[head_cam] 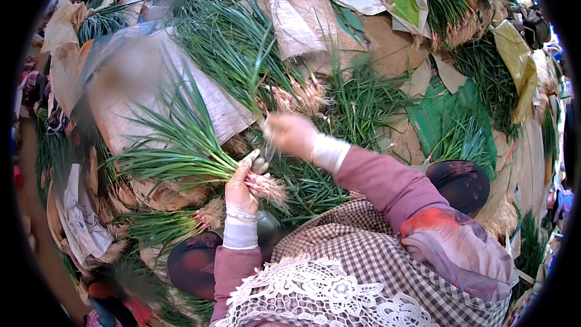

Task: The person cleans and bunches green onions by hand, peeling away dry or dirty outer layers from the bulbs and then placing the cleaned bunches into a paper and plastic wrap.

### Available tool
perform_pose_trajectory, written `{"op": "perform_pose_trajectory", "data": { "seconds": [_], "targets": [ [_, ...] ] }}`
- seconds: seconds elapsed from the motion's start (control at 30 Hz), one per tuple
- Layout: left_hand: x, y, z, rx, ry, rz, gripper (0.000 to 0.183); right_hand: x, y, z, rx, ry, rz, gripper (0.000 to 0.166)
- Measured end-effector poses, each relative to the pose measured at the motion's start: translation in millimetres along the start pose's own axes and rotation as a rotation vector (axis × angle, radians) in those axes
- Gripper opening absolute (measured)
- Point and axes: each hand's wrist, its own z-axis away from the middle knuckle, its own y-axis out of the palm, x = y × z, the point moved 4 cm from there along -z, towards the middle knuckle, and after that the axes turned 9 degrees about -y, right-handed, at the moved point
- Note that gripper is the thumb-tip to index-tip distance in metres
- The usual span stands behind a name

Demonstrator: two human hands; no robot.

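Note:
My left hand (240, 188) is closed around a bunch of green onions (213, 154). Their leaves fan out to the left, and the pinkish-white bulbs and stringy roots stick out on the right of the fist. My right hand (290, 134) is blurred by motion, up and to the right of the bunch, close to the roots of a larger heap of green onions (227, 50). A thin pale strand (270, 151) hangs below its fingers; whether they grip it is unclear. Loose green leaves (304, 186) lie beneath both hands.
A white woven sack (136, 86) lies to the left of the heap. Another rooted bunch (181, 222) rests near my left knee. More loose leaves (363, 95) and a green woven sack (454, 113) spread to the right. Bundled onions (447, 9) lie at the upper right.

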Motion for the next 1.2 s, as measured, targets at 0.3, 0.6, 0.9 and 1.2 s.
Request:
{"op": "perform_pose_trajectory", "data": {
  "seconds": [0.3, 0.6, 0.9, 1.2],
  "targets": [
    [-8.5, 1.0, 11.3, 0.121, 0.238, -0.111, 0.025, -92.2, -68.2, -18.4, -0.249, 0.491, 0.546, 0.029],
    [-3.0, -9.0, -2.1, 0.094, 0.016, 0.047, 0.026, -28.2, -44.8, -12.8, 0.039, 0.287, 0.048, 0.018],
    [5.2, -9.4, -1.7, 0.038, 0.129, -0.066, 0.022, 13.2, 16.6, 12.0, 0.739, 0.11, 0.198, 0.028],
    [3.6, -1.6, 7.4, 0.211, -0.025, -0.003, 0.032, -38.0, 19.5, 9.5, 0.255, 0.277, -0.267, 0.025]
  ]
}}
